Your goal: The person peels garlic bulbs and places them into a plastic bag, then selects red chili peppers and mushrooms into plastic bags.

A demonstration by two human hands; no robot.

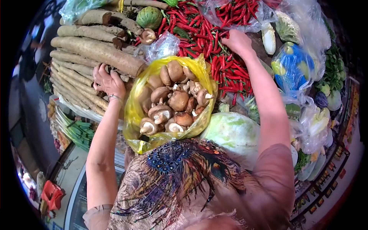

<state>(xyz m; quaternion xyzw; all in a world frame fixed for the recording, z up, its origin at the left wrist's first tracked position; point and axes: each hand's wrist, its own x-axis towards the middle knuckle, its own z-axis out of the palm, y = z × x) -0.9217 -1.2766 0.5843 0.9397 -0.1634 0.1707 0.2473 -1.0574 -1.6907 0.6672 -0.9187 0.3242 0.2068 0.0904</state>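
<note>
My left hand (pixel 109 81) rests on the long pale-brown yams (pixel 92 51), fingers apart and slightly bent, holding nothing I can see. At the far side, my right hand (pixel 238 43) reaches into the pile of red chili peppers (pixel 232 74). Its fingers are curled together, with the tips among the chilies by a clear plastic bag. They appear to pinch a chili, though the tips are partly hidden. Between my arms sits an open yellow plastic bag (pixel 134 103) full of brown shiitake mushrooms (pixel 178 101).
A large pale green gourd-like vegetable (pixel 232 130) lies beside the yellow bag. Cabbages in plastic (pixel 293 69) crowd the right side. A round green squash (pixel 149 18) stands at the back. Green onions (pixel 74 128) lie at left, above a red item (pixel 53 194).
</note>
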